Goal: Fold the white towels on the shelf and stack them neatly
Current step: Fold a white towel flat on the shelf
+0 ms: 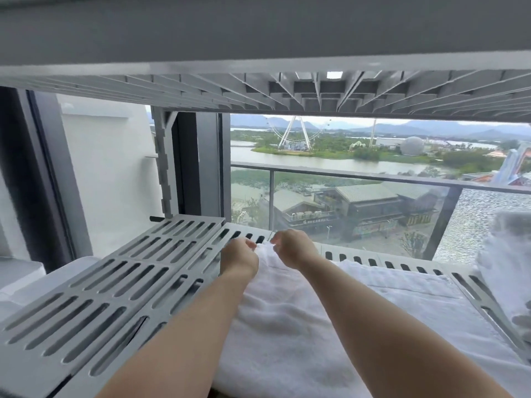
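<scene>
At the shelf's [94, 297] far edge, both hands pinch the white towel's [287, 326] end. Left hand [240, 258] and right hand [291, 248] are closed on it

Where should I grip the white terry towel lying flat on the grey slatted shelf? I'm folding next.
Grip the white terry towel at its far edge corners, reaching from the near side, as both hands do now: left hand, right hand. It lies flat lengthwise on the grey slatted shelf.

We see bare slotted shelf [115, 277] open toward nine o'clock; the upper shelf [258, 90] caps headroom, and piled towels [508, 271] block three o'clock.
</scene>
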### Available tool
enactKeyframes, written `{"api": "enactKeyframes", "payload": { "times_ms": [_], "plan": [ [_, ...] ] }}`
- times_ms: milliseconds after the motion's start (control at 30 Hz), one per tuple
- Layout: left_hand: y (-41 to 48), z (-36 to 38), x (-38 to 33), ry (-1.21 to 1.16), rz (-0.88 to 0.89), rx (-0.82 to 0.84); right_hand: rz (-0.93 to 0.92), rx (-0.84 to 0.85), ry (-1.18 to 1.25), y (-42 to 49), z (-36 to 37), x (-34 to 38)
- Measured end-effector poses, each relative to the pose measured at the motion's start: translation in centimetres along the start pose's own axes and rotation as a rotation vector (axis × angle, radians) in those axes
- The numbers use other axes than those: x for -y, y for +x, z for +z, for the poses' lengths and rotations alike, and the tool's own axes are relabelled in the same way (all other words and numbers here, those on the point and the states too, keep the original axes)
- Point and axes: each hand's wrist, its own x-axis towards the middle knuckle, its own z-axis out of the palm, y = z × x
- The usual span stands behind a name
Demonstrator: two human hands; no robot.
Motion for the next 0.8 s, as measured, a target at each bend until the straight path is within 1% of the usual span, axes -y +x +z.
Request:
{"api": "enactKeyframes", "payload": {
  "times_ms": [133,233,367,433,500,633,667,700,800],
  "plan": [
    [1.3,0.0,0.1,0.017,-0.054,-0.018,0.005,0.055,-0.016,2.4,1.5,-0.5],
    [1.6,0.5,0.2,0.045,-0.039,-0.030,0.024,0.050,-0.051,3.3,2.8,-1.2],
    [2.0,0.8,0.1,0.085,-0.010,-0.039,0.047,0.075,0.047,4.2,3.1,-2.2],
    [2.1,0.8,-0.1,0.122,0.006,-0.039,0.033,0.058,0.118,4.2,2.9,-2.5],
    [2.4,0.8,-0.5,0.137,0.034,-0.039,-0.004,-0.019,0.174,4.0,2.7,-2.6],
    [3.3,0.5,-1.4,0.129,0.127,-0.073,-0.088,-0.314,0.227,4.1,1.8,-2.8],
    [3.6,0.5,-1.4,0.144,0.138,-0.080,-0.082,-0.342,0.215,4.4,1.7,-2.9],
    [3.9,0.5,-1.4,0.170,0.133,-0.077,-0.063,-0.330,0.176,4.6,1.7,-3.1],
    [4.1,1.2,-0.9,0.284,0.077,0.009,0.062,-0.142,-0.017,4.9,3.0,-3.6]
  ]
}}
